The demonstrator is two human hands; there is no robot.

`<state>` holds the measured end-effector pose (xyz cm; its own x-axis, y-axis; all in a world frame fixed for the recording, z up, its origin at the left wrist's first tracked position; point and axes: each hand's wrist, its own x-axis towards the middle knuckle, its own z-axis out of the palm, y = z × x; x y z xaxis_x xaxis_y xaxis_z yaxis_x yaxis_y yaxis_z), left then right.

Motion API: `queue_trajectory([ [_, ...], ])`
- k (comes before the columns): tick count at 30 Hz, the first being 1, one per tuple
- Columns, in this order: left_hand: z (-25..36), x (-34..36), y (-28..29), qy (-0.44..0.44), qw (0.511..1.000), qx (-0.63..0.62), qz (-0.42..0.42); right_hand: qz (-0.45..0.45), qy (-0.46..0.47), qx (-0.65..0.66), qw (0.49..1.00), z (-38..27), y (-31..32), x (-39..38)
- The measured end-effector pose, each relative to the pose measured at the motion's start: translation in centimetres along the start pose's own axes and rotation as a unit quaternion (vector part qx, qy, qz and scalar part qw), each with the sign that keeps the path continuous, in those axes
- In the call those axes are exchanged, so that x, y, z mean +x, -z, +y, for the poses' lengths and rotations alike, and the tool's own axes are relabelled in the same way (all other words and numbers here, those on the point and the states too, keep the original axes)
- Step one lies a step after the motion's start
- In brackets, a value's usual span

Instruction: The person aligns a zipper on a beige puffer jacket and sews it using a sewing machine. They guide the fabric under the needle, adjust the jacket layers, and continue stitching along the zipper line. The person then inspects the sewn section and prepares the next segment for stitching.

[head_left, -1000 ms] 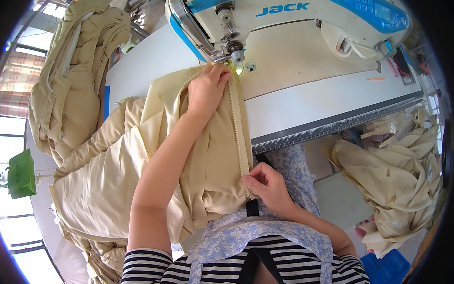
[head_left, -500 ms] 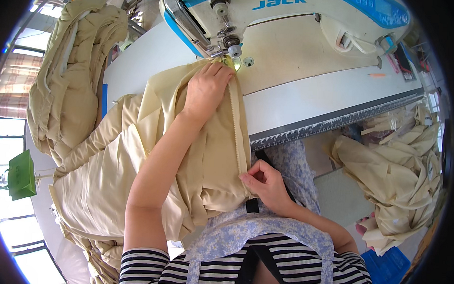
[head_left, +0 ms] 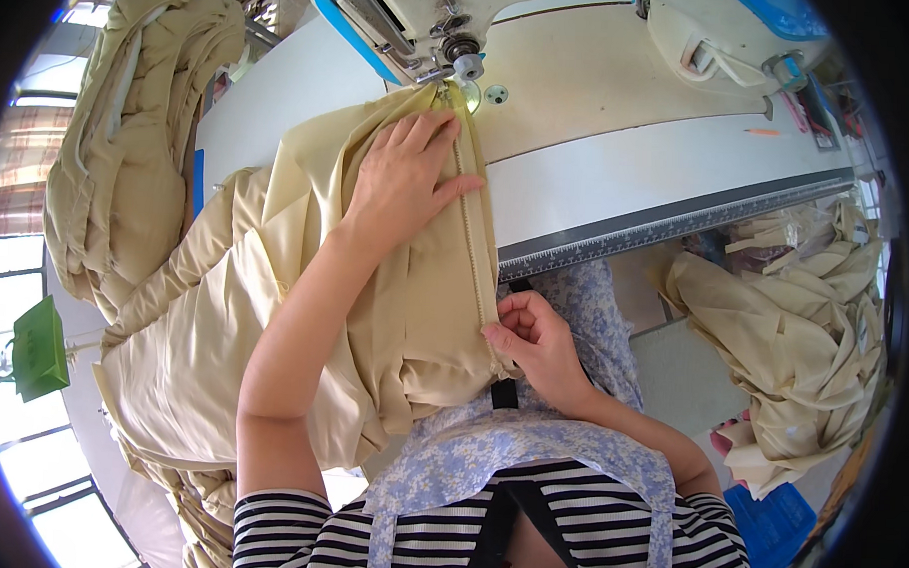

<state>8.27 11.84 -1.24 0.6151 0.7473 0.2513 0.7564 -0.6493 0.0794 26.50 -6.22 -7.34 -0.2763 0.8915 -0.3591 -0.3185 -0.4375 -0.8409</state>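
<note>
A beige garment [head_left: 312, 359] with a long zipper [head_left: 462, 214] along its right edge runs from under the presser foot [head_left: 439, 83] of a white and blue sewing machine [head_left: 524, 6]. My left hand [head_left: 398, 182] lies on the fabric just below the presser foot, fingers spread over it and thumb across the zipper. My right hand [head_left: 527, 347] pinches the lower part of the zipper edge at the front of the table, with its fingertips curled.
Folded padded beige garments [head_left: 144, 133] are piled at left beside a hanging green bag [head_left: 40, 348]. A ruler strip [head_left: 677, 217] edges the white table [head_left: 628, 190]. Loose beige fabric [head_left: 782, 356] lies at right, above a blue bin [head_left: 771, 530]. Small tools [head_left: 806, 121] sit by the machine.
My left hand has loosened from its bunched position, spreading its fingers and thumb over the zipper. The view has shifted, so the machine sits higher. My right hand keeps its pinch.
</note>
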Motion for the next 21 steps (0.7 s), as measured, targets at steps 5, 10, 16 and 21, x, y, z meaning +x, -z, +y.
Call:
queue_trajectory([
  [5,-0.1,0.1,-0.3,-0.010,0.999,0.006,0.034,0.004,-0.006,0.003,1.000,-0.2,0.2,0.2],
  [10,-0.1,-0.1,-0.6,-0.021,0.999,0.005,0.049,-0.017,-0.049,-0.029,0.998,-0.3,0.5,0.1],
  [16,-0.2,-0.4,-0.7,-0.020,0.998,-0.014,0.056,-0.019,-0.040,-0.035,0.998,0.2,0.5,0.1],
  [21,-0.1,-0.5,-0.8,-0.020,0.997,-0.022,0.069,-0.015,-0.029,-0.034,0.999,0.8,0.5,0.1],
])
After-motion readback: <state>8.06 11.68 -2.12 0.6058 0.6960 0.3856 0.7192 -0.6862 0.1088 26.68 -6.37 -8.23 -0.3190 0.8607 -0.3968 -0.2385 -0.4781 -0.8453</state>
